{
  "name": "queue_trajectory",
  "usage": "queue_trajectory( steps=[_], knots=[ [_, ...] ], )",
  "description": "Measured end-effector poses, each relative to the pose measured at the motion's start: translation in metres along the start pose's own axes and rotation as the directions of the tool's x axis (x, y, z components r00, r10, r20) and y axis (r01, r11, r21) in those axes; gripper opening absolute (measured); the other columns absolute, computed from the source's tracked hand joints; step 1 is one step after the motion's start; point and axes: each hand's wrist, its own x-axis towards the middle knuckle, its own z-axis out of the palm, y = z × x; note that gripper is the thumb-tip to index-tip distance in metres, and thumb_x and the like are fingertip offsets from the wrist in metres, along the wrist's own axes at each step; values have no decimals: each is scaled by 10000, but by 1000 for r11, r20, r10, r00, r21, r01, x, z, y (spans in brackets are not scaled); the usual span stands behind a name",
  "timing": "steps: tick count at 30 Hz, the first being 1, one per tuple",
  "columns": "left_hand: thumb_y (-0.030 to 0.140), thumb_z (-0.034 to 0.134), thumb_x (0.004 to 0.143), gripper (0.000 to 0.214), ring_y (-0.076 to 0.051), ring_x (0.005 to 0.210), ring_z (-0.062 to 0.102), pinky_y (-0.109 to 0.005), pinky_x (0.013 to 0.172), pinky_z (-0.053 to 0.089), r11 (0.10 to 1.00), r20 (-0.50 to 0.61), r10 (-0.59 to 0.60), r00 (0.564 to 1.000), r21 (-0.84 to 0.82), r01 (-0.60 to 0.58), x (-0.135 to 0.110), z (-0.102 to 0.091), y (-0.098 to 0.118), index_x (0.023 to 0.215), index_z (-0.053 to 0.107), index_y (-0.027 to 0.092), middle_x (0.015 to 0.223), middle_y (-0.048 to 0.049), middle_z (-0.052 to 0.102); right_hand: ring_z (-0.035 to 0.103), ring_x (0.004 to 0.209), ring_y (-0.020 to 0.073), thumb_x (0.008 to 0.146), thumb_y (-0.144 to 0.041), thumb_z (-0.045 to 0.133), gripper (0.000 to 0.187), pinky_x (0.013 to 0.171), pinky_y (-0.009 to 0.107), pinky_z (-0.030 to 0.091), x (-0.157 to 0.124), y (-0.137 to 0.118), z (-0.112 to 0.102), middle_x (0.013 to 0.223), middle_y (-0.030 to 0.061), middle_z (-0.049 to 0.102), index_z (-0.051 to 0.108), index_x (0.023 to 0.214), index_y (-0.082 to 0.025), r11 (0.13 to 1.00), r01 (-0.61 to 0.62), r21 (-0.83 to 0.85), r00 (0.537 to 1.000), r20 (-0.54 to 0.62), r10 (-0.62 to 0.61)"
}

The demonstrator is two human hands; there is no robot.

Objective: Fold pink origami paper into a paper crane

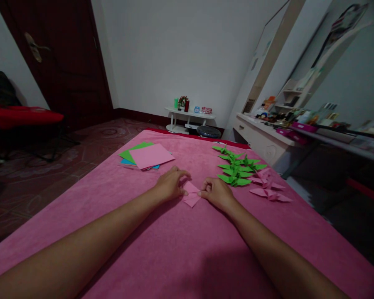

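A small folded pink paper piece (pixel 191 194) lies on the pink cloth-covered surface (pixel 174 249). My left hand (pixel 171 183) pinches its left edge with curled fingers. My right hand (pixel 216 192) pinches its right edge, fingers closed too. Both forearms stretch forward across the cloth. To the right of my right hand lie several green folded paper cranes (pixel 237 168) and pink folded cranes (pixel 268 187). A stack of flat paper sheets (pixel 146 156), pink on top of green and blue, rests to the far left of my left hand.
A dark wooden door (pixel 59 54) and a red seat (pixel 21 116) stand at left. A small white table (pixel 190 116) with small items sits by the far wall. At right is a white dresser (pixel 268 139) crowded with bottles, below a mirror.
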Motion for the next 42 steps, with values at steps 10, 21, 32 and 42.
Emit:
queue_trajectory(
  steps=[10,21,32,42],
  knots=[
    [301,689,704,329,-245,1128,478,-375,956,368,946,130,318,939,20,-323,5,3,-9,1033,689,323,1279,-70,498,577,660,130,697,-206,643,216,588,220,383,4,9,9,748,9,684,733,892,-227,968,201,146,977,41,-209],
    [304,559,815,247,-230,1091,478,-345,879,387,873,188,422,887,178,-454,0,-3,-5,1022,688,341,1258,-40,541,619,799,146,775,-239,606,171,663,230,393,-5,-1,-6,878,1,696,724,889,-287,930,331,-162,943,76,-323],
    [292,479,860,228,-241,1017,467,-373,801,325,731,146,586,797,329,-597,-14,-9,12,861,696,223,1127,-90,555,653,858,258,795,-98,457,314,674,306,423,-29,-43,-25,887,146,704,693,983,-184,744,362,-561,927,301,-224],
    [215,356,916,277,-207,886,508,-342,806,337,537,291,709,643,368,-759,-17,-8,9,1054,587,146,921,-108,596,656,824,268,751,-93,452,275,681,322,452,-32,-47,-21,876,173,697,685,896,-109,703,424,-572,902,333,-274]
  ],
)
